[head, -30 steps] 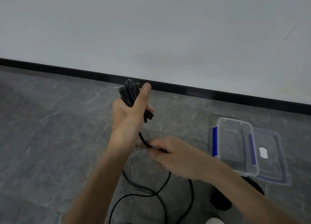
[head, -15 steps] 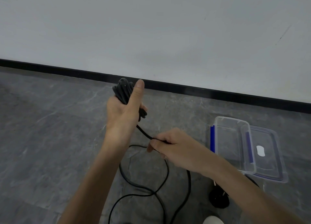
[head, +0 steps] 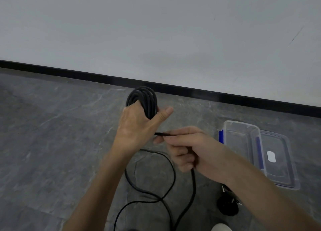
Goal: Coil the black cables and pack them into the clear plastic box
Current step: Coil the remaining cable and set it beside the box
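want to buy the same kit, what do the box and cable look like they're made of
Clear plastic box: looks like rigid transparent plastic, glossy; the floor shows through its walls. Black cable: probably a matte rubber or PVC jacket; it bends into tight loops in the left hand without kinking. The exact polymer cannot be told.

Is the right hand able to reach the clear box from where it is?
Probably yes. The box sits open on the floor just to the right of the right hand, with nothing between them. But that hand is busy pinching the cable, so it would carry the cable along.
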